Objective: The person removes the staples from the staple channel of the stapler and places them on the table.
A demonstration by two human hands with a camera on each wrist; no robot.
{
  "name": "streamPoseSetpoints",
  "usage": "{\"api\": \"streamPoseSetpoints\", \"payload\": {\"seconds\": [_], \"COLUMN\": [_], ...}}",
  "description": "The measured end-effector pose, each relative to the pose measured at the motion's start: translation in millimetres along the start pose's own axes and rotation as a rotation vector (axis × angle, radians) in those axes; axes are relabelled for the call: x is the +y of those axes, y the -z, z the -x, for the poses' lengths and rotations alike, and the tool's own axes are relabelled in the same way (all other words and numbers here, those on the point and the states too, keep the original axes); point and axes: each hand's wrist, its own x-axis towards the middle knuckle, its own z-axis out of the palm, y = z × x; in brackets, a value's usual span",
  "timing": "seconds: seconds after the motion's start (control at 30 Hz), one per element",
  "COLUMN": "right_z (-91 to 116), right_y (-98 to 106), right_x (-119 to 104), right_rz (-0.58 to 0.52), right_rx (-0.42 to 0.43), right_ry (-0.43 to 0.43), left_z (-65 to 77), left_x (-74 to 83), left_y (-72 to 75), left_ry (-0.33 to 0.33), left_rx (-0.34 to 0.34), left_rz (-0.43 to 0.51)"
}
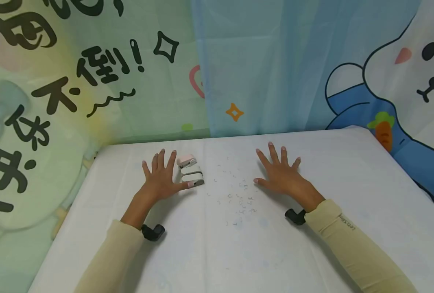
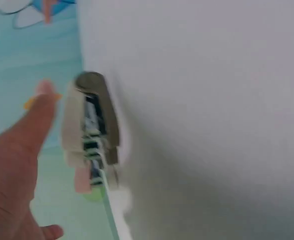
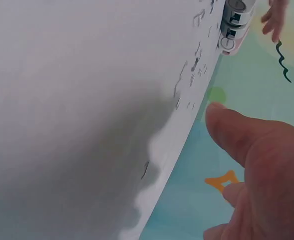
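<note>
Small white-and-grey staplers sit side by side on the white table, with a pink one at the back of the row. My left hand is just to their left, fingers spread, its thumb overlapping the front stapler in the head view. From the left wrist, the nearest stapler appears end-on beside the thumb. My right hand hovers with spread fingers over the table's right half, holding nothing. Between the hands lie many tiny bent wires that look like loose staples.
The white-covered table reaches back to a printed curtain with a cartoon animal and lettering. A black wrist camera is strapped under the left wrist, another under the right.
</note>
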Motion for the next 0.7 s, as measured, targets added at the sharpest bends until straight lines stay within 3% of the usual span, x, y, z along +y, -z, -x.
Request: {"api": "streamPoseSetpoints", "payload": {"seconds": [0.2,0.4,0.57,0.7], "right_z": [-7,-18,-29,-36], "right_y": [-4,-10,-16,-20], "right_x": [-9,-29,-51,-69], "right_rz": [-0.111,-0.141,-0.106,-0.119], "right_rx": [0.017,0.122,0.210,0.203], "right_ry": [0.096,0.266,0.386,0.449], "left_z": [6.5,9.5,11.9,13.1], "left_x": [1.6,-1.2,0.1,1.3], "left_y": [-0.8,-4.6,-7.9,-11.2], "left_ry": [-0.008,-0.078,-0.097,-0.079], "left_rx": [0.120,0.140,0.110,0.087], "left_rz": [0.304,0.535,0.590,0.587]}}
